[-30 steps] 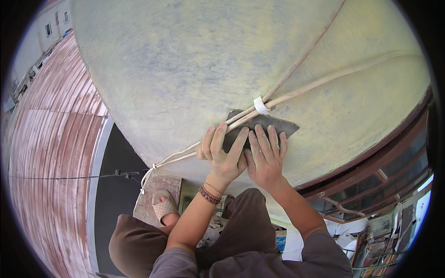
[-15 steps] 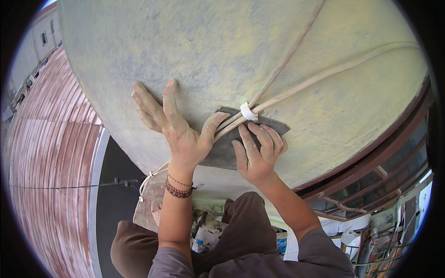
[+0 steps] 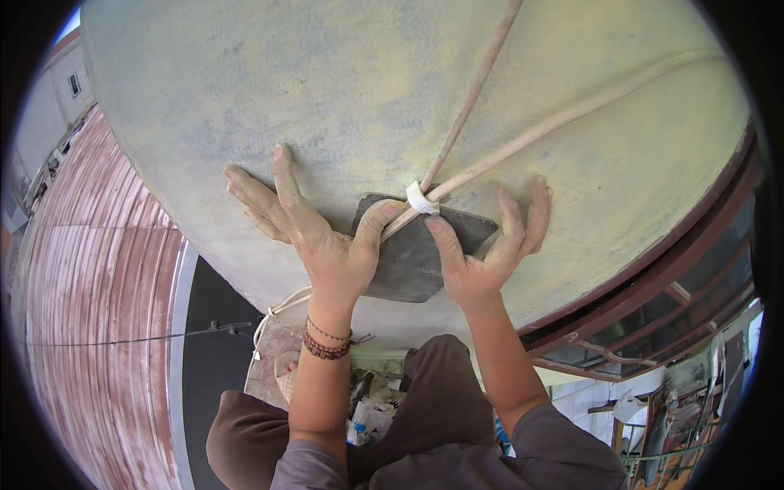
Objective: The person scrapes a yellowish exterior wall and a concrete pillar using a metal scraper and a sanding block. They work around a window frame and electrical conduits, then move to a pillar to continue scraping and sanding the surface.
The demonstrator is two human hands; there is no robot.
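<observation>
Two pale cables (image 3: 535, 131) run down a curved, yellowish-grey surface (image 3: 367, 82) and come together inside a white ring-shaped clip (image 3: 422, 198). Behind the joined cables lies a dark grey, flat square piece (image 3: 408, 265) with worn edges. My left hand (image 3: 322, 237) is spread against the surface, its thumb pressing on the cables just below the clip. My right hand (image 3: 494, 253) is open too; its thumb tip touches the lower edge of the clip, and its fingers fan out to the right. Both hands look dusty. My left palm hides the cables' lower run.
A ribbed reddish roof (image 3: 98, 261) lies on the left, beyond a dark gap crossed by a thin wire (image 3: 122, 341). Brown-framed windows (image 3: 653, 318) curve along the right. Below are my bent knees, crumpled debris (image 3: 371, 416) and a cable bundle (image 3: 278, 314) over a ledge.
My right hand's fingers have lifted off the dark piece and spread to the right, leaving its thumb at the clip. The left hand holds nearly the same pose. The view has shifted slightly.
</observation>
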